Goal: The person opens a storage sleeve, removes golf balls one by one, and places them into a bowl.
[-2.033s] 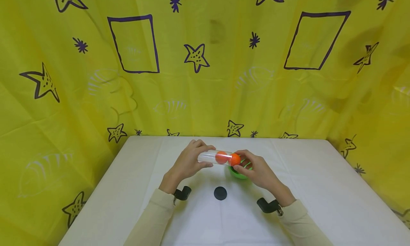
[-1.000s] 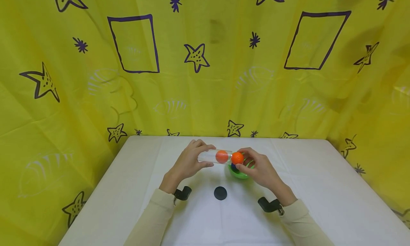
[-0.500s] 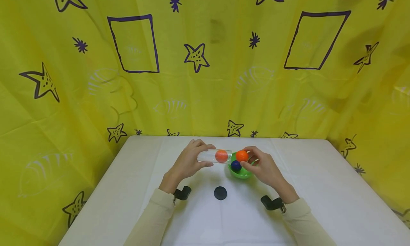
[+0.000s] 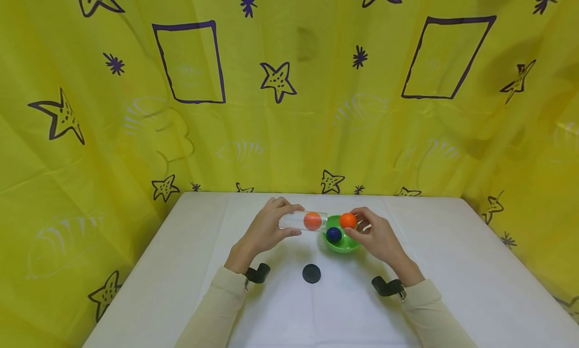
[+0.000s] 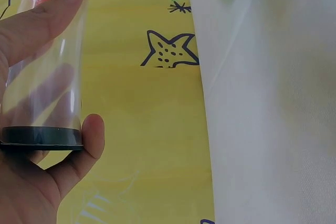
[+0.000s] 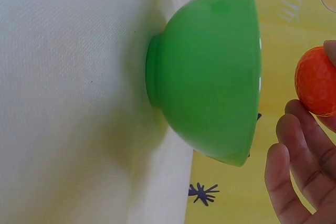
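Orange ball [image 4: 348, 221] outside near-horizontal clear tube [image 4: 294, 221], second orange ball [image 4: 312, 221] inside

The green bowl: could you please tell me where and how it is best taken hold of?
Probably by the near rim of the green bowl, coming from the person's side, pinching inside and out. It stands upright, flaring wide above a narrow foot. In the head view, the clear tube overlaps its left rim and the held orange ball covers its far right, leaving the near rim freer.

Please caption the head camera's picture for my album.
Right hand pinches an orange ball above a green bowl with a blue ball inside; left hand grips a clear tube holding a reddish ball.
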`<state>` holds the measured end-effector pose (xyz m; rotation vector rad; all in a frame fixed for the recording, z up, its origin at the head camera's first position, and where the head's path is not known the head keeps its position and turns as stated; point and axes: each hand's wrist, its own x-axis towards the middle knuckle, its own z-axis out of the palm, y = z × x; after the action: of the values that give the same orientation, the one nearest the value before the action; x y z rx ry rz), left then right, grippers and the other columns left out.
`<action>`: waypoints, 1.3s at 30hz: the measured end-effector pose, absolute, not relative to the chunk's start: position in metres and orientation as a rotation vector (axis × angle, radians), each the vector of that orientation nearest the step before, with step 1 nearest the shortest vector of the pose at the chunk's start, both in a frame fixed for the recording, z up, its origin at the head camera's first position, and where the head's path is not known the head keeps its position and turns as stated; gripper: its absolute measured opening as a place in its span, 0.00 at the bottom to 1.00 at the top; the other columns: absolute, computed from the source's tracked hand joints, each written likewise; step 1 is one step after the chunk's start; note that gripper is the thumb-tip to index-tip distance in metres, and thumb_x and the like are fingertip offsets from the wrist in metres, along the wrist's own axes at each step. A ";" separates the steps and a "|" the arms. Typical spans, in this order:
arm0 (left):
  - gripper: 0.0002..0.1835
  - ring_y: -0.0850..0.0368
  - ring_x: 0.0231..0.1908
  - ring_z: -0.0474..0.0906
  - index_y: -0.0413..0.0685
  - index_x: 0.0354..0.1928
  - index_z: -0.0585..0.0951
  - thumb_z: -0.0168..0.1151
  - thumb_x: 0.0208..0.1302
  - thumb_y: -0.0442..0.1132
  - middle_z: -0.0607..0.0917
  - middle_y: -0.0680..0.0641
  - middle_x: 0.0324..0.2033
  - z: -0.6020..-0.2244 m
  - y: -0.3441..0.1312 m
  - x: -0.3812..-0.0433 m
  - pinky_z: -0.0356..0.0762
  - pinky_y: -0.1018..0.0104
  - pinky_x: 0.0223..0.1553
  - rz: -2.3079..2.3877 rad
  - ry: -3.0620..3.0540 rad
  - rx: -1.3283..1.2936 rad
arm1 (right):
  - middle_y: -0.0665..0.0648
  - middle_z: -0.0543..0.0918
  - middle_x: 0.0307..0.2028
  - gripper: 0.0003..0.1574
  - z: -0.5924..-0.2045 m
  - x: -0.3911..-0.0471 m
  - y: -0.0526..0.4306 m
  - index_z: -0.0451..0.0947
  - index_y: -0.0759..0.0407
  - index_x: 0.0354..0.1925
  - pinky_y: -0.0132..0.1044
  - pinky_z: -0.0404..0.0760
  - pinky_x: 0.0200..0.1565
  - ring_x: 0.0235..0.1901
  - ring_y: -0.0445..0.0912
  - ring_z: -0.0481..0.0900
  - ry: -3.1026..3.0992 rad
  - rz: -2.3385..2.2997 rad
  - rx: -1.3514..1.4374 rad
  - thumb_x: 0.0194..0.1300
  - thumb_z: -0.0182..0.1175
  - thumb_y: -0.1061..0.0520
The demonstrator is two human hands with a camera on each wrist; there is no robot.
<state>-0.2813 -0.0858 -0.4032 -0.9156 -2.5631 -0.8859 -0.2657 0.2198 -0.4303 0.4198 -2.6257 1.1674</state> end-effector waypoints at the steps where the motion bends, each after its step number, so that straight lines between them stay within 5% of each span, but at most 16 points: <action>1: 0.27 0.55 0.50 0.72 0.56 0.59 0.84 0.78 0.56 0.46 0.83 0.49 0.48 -0.403 -0.086 -0.281 0.77 0.60 0.48 -0.886 -2.564 -0.916 | 0.60 0.86 0.44 0.24 -0.431 -0.266 0.221 0.77 0.60 0.56 0.31 0.80 0.38 0.36 0.46 0.79 -2.628 1.165 0.412 0.64 0.72 0.56; 14: 0.27 0.55 0.49 0.73 0.56 0.59 0.84 0.78 0.56 0.46 0.82 0.51 0.46 -0.403 -0.087 -0.280 0.76 0.62 0.47 -0.859 -2.550 -0.928 | 0.63 0.83 0.50 0.26 -0.435 -0.270 0.225 0.76 0.64 0.57 0.32 0.79 0.41 0.43 0.51 0.78 -2.666 1.128 0.349 0.65 0.71 0.55; 23: 0.27 0.54 0.50 0.73 0.55 0.59 0.84 0.78 0.56 0.45 0.83 0.47 0.48 -0.402 -0.087 -0.280 0.76 0.61 0.48 -0.876 -2.561 -0.925 | 0.68 0.78 0.52 0.26 -0.443 -0.274 0.227 0.78 0.67 0.55 0.44 0.79 0.46 0.50 0.57 0.74 -2.685 1.059 0.337 0.64 0.71 0.54; 39: 0.27 0.56 0.49 0.71 0.57 0.60 0.84 0.78 0.57 0.46 0.82 0.50 0.48 -0.403 -0.086 -0.281 0.75 0.62 0.47 -0.879 -2.605 -0.896 | 0.68 0.74 0.52 0.27 -0.453 -0.275 0.229 0.79 0.66 0.55 0.45 0.79 0.47 0.54 0.62 0.71 -2.773 1.040 0.309 0.63 0.72 0.53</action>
<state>-0.2809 -0.0858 -0.4026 -0.8956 -2.6051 -0.8792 -0.2755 0.2287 -0.4532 0.3091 -2.7734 1.0404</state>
